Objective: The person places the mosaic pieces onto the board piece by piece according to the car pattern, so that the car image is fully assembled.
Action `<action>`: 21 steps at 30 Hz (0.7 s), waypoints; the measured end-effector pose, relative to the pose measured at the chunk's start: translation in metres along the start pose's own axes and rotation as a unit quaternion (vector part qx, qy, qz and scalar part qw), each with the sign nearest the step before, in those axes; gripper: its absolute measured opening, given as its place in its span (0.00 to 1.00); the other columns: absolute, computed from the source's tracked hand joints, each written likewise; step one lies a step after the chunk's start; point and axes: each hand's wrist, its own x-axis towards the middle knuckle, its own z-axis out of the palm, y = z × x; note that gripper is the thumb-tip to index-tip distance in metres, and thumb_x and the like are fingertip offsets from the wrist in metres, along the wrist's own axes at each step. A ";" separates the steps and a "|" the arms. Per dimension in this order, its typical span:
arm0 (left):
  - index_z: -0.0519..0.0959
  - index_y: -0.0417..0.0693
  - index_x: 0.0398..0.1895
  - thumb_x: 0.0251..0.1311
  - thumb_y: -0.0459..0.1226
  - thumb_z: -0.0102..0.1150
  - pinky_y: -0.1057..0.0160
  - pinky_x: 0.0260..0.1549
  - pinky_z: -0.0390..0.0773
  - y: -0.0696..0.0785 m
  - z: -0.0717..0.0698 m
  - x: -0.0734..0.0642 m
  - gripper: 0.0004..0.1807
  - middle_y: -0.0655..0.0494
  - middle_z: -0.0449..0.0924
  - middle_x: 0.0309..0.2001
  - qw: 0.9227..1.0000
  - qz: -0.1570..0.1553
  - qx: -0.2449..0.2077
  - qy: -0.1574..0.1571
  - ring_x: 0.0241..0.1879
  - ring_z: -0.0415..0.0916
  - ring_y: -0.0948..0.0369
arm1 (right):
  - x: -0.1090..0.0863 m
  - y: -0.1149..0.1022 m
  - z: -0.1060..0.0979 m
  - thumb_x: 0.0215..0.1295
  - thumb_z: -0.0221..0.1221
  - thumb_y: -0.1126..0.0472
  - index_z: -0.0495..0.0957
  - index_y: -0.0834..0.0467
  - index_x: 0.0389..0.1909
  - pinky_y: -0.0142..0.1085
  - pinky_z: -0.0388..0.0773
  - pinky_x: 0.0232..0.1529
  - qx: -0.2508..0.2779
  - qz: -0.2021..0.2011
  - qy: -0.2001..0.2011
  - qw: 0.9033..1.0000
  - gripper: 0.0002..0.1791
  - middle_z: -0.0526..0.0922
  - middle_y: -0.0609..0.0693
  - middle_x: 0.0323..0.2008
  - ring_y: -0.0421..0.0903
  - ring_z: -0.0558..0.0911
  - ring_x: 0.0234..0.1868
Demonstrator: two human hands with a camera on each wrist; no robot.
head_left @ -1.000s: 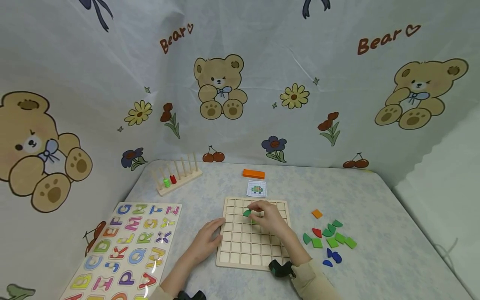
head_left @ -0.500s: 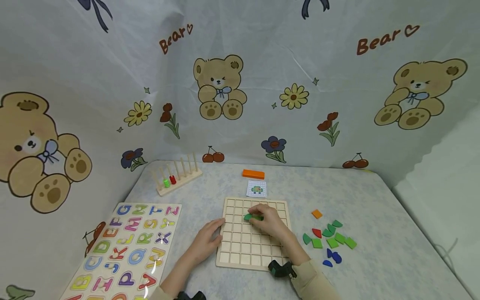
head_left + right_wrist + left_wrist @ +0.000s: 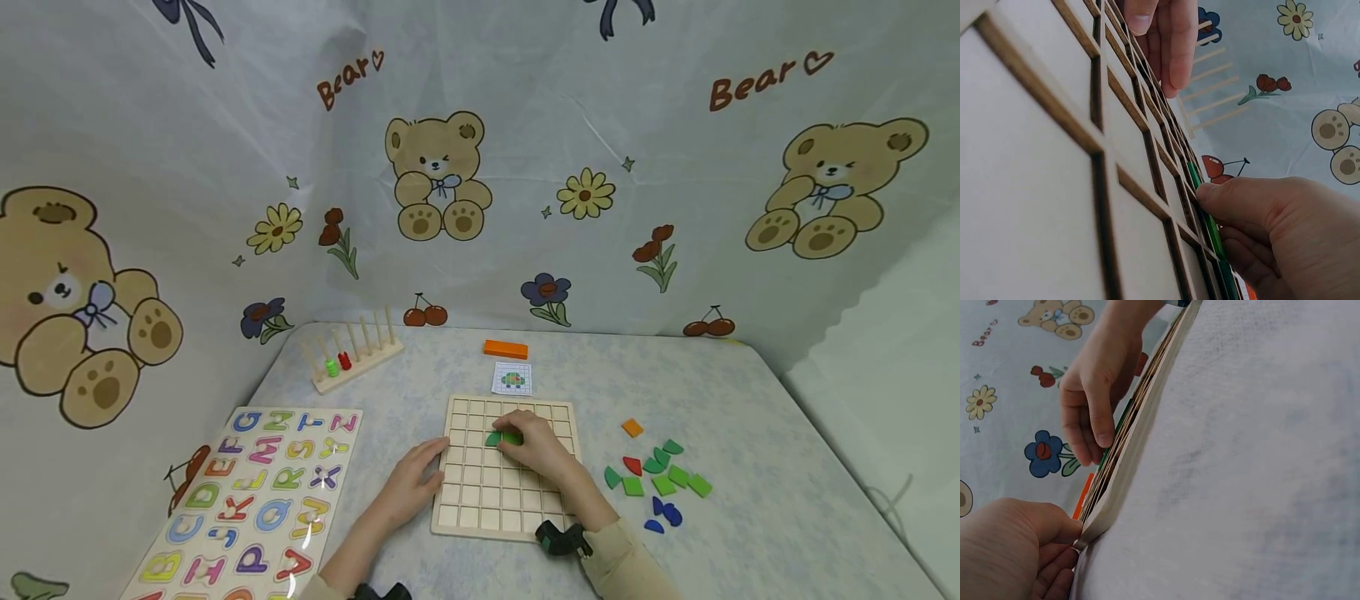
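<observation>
Dark green quarter-circle piece [image 3: 492, 439]: It is lying on the far half of the wooden grid board [image 3: 469, 492], immediately left of a bright green square piece [image 3: 513, 437]; whether it is sitting fully in its cell is impossible to tell.
Right hand [image 3: 542, 446]: Thumb and fingers are curving over the green pieces, the thumb tip touching them; whether they are gripping or letting go cannot be told.
Green row: A second ago the fingertips were carrying the quarter-circle nearer the board's far edge; now it is lining up beside the square, apparently extending the row leftward, its placement probably nearing completion.
Left hand [image 3: 408, 482]: Thumb and fingers are pinching the board's left edge.
Pattern card [image 3: 512, 378]: It is lying beyond the board, showing a mostly green figure, with an orange block [image 3: 506, 349] resting behind.
Loose pieces: An orange square piece [image 3: 632, 427], a red piece [image 3: 632, 465], green ones [image 3: 663, 484] and blue ones [image 3: 672, 515] are lying to the right.
Left side: An alphabet puzzle [image 3: 247, 527] is lying near a peg rack [image 3: 367, 360].
</observation>
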 end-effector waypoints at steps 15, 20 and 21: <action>0.67 0.36 0.65 0.62 0.28 0.55 0.46 0.59 0.64 0.001 -0.001 -0.001 0.26 0.43 0.67 0.63 1.000 0.003 -0.003 0.001 0.63 0.62 0.47 | 0.000 -0.005 -0.005 0.58 0.64 0.66 0.80 0.60 0.46 0.38 0.77 0.44 0.021 0.015 -0.014 1.000 0.14 0.80 0.47 0.43 0.45 0.78 0.44; 0.67 0.36 0.64 0.62 0.27 0.55 0.46 0.59 0.64 0.002 -0.001 -0.001 0.26 0.44 0.67 0.63 1.000 0.003 -0.003 0.001 0.63 0.62 0.48 | -0.002 -0.011 -0.018 0.62 0.62 0.63 0.79 0.60 0.49 0.41 0.77 0.48 0.088 0.051 -0.007 0.995 0.14 0.81 0.47 0.44 0.49 0.78 0.47; 0.67 0.36 0.64 0.62 0.28 0.55 0.46 0.59 0.63 0.002 -0.001 -0.001 0.26 0.44 0.67 0.63 1.000 0.002 -0.005 0.001 0.63 0.62 0.48 | -0.003 -0.012 -0.022 0.62 0.62 0.62 0.79 0.60 0.49 0.41 0.76 0.48 0.098 0.051 -0.004 0.994 0.15 0.81 0.48 0.45 0.49 0.78 0.47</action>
